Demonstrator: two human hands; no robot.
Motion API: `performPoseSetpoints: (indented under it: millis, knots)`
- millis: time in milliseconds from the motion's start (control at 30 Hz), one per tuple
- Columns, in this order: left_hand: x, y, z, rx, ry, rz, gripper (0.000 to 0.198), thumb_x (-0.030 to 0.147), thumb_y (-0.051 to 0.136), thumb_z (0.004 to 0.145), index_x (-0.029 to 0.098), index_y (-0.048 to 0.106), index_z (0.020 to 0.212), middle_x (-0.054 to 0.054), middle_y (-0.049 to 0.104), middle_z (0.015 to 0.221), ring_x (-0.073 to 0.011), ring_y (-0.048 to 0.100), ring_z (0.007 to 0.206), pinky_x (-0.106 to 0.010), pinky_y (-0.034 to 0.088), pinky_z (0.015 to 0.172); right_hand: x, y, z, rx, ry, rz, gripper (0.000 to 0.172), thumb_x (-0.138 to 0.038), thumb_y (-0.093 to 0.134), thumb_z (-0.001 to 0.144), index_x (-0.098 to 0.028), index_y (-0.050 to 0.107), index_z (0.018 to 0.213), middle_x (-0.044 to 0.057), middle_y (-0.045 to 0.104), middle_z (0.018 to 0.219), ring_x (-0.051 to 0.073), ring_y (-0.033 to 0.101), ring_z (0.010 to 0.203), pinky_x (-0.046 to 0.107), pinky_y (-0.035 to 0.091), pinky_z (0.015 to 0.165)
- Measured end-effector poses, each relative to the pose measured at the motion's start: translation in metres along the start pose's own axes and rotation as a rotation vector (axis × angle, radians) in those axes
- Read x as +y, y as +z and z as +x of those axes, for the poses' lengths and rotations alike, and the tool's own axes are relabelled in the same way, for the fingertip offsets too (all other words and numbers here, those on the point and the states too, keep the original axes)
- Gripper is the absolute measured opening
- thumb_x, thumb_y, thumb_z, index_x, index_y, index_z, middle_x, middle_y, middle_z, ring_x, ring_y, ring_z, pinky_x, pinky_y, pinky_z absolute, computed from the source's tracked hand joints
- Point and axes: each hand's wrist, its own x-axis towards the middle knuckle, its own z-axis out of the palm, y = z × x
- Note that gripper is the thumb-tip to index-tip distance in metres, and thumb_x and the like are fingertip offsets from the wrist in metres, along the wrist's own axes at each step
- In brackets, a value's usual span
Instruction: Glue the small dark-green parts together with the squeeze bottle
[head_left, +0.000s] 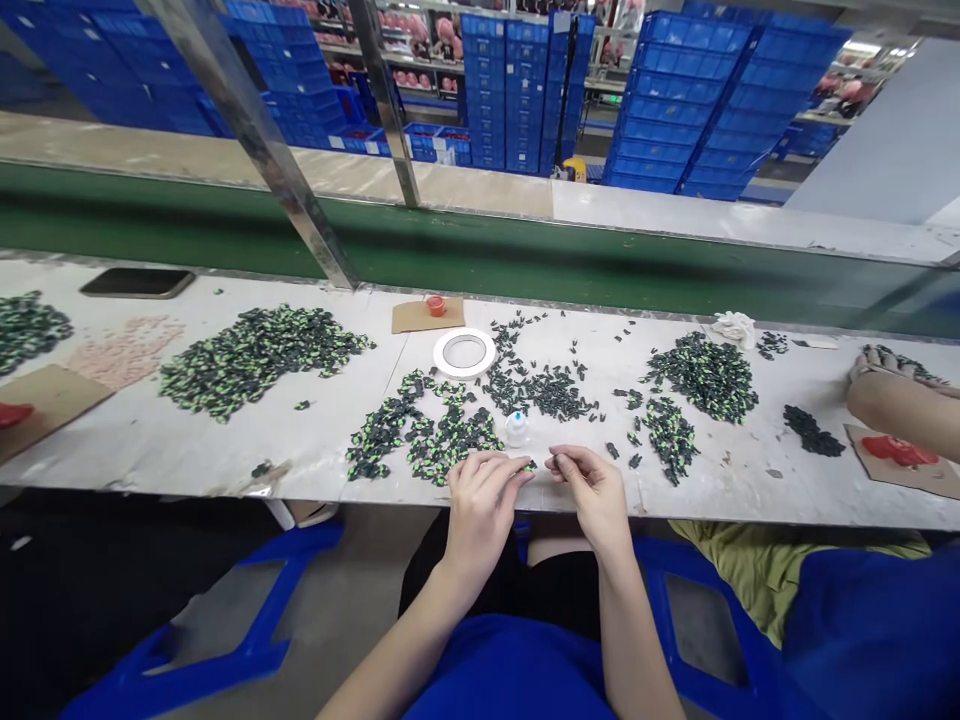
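My left hand (484,500) is at the table's front edge, its thumb and fingers pinched on a small black-and-green part (529,466). Just right of it my right hand (592,490) is closed in a pinch; what lies between its fingertips is too small to make out. A small clear bottle with a blue tip (517,428) stands right behind my hands. To the left of it spreads a pile of black-and-green parts (454,435). Behind the bottle lie many loose small black pieces (559,392) and a white tape roll (464,353).
A cardboard piece (409,318) with a red cap (436,305) lies at the back. Larger piles of parts (262,350) (705,375) flank the middle. A phone (139,283) rests far left. A co-worker's arm (907,410) reaches in from the right. Metal posts (390,100) rise behind.
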Motion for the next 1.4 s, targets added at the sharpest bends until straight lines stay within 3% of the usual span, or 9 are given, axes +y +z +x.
performPoseSetpoints:
  millis: [100,267,433,567,667,800,1033,1233,1400]
  knots:
    - [0.001,0.001,-0.001,0.007,0.016,0.011,0.015,0.025,0.052,0.093,0.019,0.066,0.092,-0.002,0.069,0.084,-0.0180,0.058,0.084,-0.035,0.034,0.079,0.002,0.001,-0.003,0.044,0.070,0.083,0.034,-0.047,0.070,0.069,-0.015,0.071,0.080,0.007,0.068,0.072,0.017,0.064,0.066,0.031,0.055,0.066]
    - [0.001,0.005,-0.003,-0.016,-0.007,0.005,0.017,0.026,0.051,0.093,0.020,0.067,0.093,-0.003,0.069,0.084,-0.0181,0.058,0.084,-0.034,0.035,0.080,0.004,-0.004,-0.007,-0.027,0.079,0.056,0.033,-0.041,0.067,0.073,-0.017,0.072,0.095,0.007,0.070,0.083,0.017,0.065,0.074,0.031,0.054,0.072]
    - [-0.002,0.007,-0.003,-0.020,0.000,-0.013,0.012,0.022,0.055,0.090,0.017,0.066,0.092,-0.002,0.068,0.084,-0.0175,0.056,0.083,-0.032,0.037,0.077,0.015,-0.012,-0.006,0.012,0.084,-0.054,0.028,-0.040,0.061,0.074,-0.017,0.075,0.082,0.009,0.071,0.085,0.017,0.063,0.072,0.029,0.053,0.066]
    - [-0.004,0.007,-0.004,-0.029,-0.014,-0.017,0.014,0.023,0.054,0.091,0.017,0.066,0.092,-0.004,0.068,0.084,-0.0180,0.056,0.083,-0.033,0.040,0.077,0.019,-0.016,-0.004,0.074,0.097,-0.070,0.032,-0.043,0.066,0.071,-0.016,0.075,0.086,0.010,0.071,0.090,0.022,0.066,0.086,0.036,0.054,0.079]
    - [-0.005,0.010,-0.004,-0.047,-0.012,-0.025,0.016,0.024,0.052,0.092,0.017,0.067,0.093,-0.005,0.068,0.084,-0.0181,0.057,0.082,-0.033,0.042,0.075,0.016,-0.017,-0.003,0.048,0.049,-0.084,0.034,-0.046,0.067,0.073,-0.017,0.074,0.088,0.011,0.071,0.094,0.024,0.067,0.092,0.039,0.053,0.085]
    - [-0.005,0.014,-0.005,-0.063,-0.011,-0.043,0.020,0.026,0.050,0.093,0.017,0.068,0.094,-0.006,0.069,0.085,-0.0188,0.058,0.083,-0.034,0.045,0.076,0.012,-0.016,-0.004,0.005,-0.006,-0.046,0.033,-0.046,0.068,0.074,-0.018,0.074,0.091,0.010,0.071,0.090,0.023,0.067,0.089,0.039,0.054,0.083]
    - [-0.006,0.015,-0.004,-0.078,0.013,-0.132,0.015,0.023,0.054,0.091,0.017,0.067,0.093,-0.005,0.069,0.087,-0.0186,0.058,0.084,-0.034,0.047,0.077,0.010,-0.011,-0.004,0.070,0.170,0.113,0.029,-0.040,0.080,0.055,-0.017,0.074,0.072,0.007,0.070,0.073,0.019,0.067,0.067,0.033,0.056,0.067]
    - [-0.005,0.016,-0.003,-0.058,0.041,-0.118,0.011,0.019,0.056,0.089,0.016,0.066,0.093,-0.004,0.069,0.086,-0.0182,0.058,0.082,-0.034,0.047,0.076,0.006,0.000,-0.008,0.089,0.124,0.117,0.026,-0.041,0.074,0.065,-0.018,0.074,0.076,0.008,0.072,0.084,0.020,0.068,0.078,0.034,0.056,0.076]
    - [-0.005,0.017,-0.003,-0.063,0.027,-0.176,0.011,0.018,0.056,0.089,0.016,0.066,0.092,-0.004,0.069,0.085,-0.0177,0.057,0.084,-0.033,0.048,0.076,0.010,0.007,-0.010,0.107,0.075,0.127,0.022,-0.037,0.075,0.066,-0.017,0.073,0.074,0.006,0.071,0.077,0.019,0.068,0.075,0.033,0.057,0.075]
